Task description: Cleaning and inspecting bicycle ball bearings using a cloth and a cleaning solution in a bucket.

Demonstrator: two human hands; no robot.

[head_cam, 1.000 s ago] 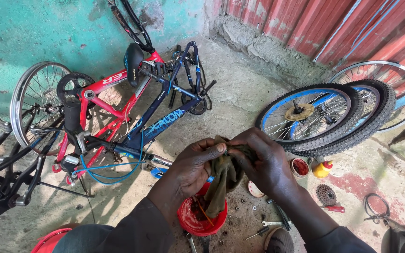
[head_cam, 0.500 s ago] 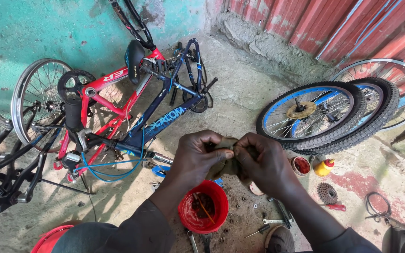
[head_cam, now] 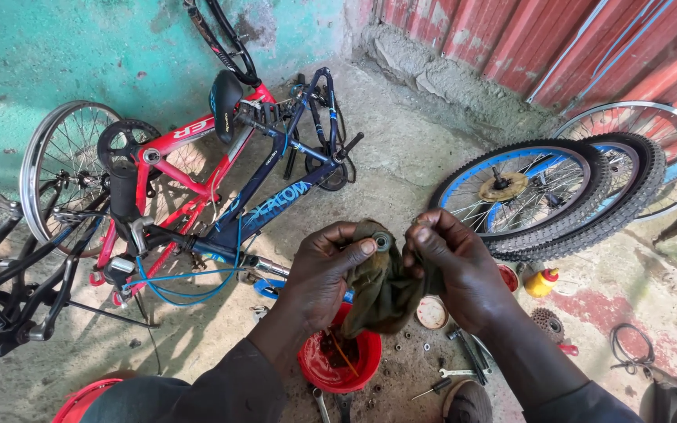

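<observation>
My left hand (head_cam: 324, 270) and my right hand (head_cam: 448, 262) are raised together over the ground, both closed on a dirty olive-green rag (head_cam: 381, 294). A small round metal bearing part (head_cam: 383, 240) sits in the rag's top fold, pinched by my left thumb. The rag hangs down between my palms. Straight below it stands a small red bowl (head_cam: 340, 362) with greasy bits and a thin stick inside.
Red and blue bicycle frames (head_cam: 221, 180) lie at the left by the teal wall. Blue-rimmed wheels (head_cam: 523, 192) lean at the right near a red corrugated wall. A yellow bottle (head_cam: 542, 282), a sprocket (head_cam: 546, 321), a white lid (head_cam: 432, 312) and wrenches (head_cam: 464, 352) lie around the bowl.
My hands have risen slightly with the rag. The rag is now bunched around the small metal part, which shows at its top.
</observation>
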